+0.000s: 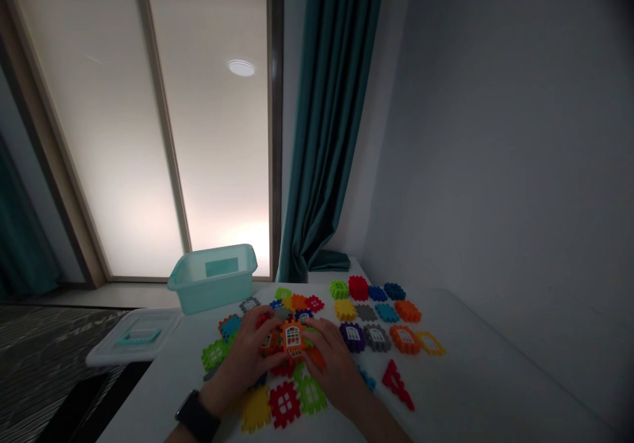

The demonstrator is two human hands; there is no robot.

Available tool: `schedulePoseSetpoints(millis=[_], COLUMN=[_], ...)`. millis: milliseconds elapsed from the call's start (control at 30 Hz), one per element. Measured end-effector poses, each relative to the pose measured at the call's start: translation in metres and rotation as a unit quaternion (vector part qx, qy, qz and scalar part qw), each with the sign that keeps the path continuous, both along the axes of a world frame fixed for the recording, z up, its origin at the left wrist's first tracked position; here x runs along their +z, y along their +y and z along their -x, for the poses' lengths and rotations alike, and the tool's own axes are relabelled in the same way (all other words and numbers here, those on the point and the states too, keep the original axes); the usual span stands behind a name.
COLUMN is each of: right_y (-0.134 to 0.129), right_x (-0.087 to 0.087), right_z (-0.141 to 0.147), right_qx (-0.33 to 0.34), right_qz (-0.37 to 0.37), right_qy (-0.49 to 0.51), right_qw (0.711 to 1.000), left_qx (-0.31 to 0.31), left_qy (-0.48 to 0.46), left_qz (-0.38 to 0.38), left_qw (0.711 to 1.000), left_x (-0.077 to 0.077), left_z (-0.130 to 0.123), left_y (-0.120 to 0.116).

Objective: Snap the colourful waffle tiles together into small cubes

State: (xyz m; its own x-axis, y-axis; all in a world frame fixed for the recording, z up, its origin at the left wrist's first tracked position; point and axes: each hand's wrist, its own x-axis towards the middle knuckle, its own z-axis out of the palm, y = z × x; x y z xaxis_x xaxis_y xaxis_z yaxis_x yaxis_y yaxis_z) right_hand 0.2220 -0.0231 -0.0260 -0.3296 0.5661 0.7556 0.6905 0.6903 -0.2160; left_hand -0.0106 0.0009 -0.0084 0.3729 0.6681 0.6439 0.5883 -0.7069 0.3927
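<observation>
Over the loose pile of notched plastic building tiles, an orange window tile (292,338) with a white lattice stands out between my hands. My left hand (247,349), with a dark watch on its wrist, has thumb and fingers at the tile's left side, beside another orange piece. From the right, my right hand (333,362) grips its other side, and part of that grip is hidden. Closer to me lie a yellow tile (256,408), a red window tile (285,404) and a lime window tile (312,394). More pieces lie beneath and behind my hands, partly covered.
Rows of stacked tiles, with a red stack (358,288) among them, stand at the right. A red triangular piece (397,384) lies nearer. A teal bin (215,298) and its pale lid (136,352) are at the left. A white wall borders the table's right side.
</observation>
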Motion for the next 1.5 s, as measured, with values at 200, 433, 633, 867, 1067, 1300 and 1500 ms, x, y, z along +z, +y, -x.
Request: schedulePoseSetpoints(millis=[200,433,633,867,1067,1300,1500], right_y=[0.001,0.001,-0.001,0.001,0.001,0.000,0.001], right_x=[0.000,0.003,0.002,0.002,0.004,0.004,0.001], right_z=[-0.001,-0.001,-0.002,-0.005,-0.006,-0.005,-0.005], right_qx=[0.013,0.021,0.010,0.016,0.027,0.010,0.008], right_qz=[0.006,-0.004,0.008,0.018,0.051,0.051,0.041], right_qy=[0.005,0.012,-0.009,-0.021,-0.034,-0.020,-0.011], right_qw=[1.000,1.000,1.000,0.999,0.998,0.998,0.999], left_qx=[0.003,0.004,-0.001,0.003,0.001,0.004,0.000], left_qy=[0.018,0.004,-0.031,-0.018,0.007,-0.009,-0.030], left_qz=[-0.017,0.000,0.042,0.040,0.025,0.020,0.021], left_qw=[1.000,1.000,0.999,0.999,1.000,1.000,0.999], left_x=[-0.001,-0.001,0.000,-0.003,-0.010,-0.007,-0.010], left_z=[0.001,0.000,-0.004,-0.005,-0.005,-0.008,-0.011], left_y=[0.000,-0.001,-0.002,-0.004,0.000,-0.004,-0.001])
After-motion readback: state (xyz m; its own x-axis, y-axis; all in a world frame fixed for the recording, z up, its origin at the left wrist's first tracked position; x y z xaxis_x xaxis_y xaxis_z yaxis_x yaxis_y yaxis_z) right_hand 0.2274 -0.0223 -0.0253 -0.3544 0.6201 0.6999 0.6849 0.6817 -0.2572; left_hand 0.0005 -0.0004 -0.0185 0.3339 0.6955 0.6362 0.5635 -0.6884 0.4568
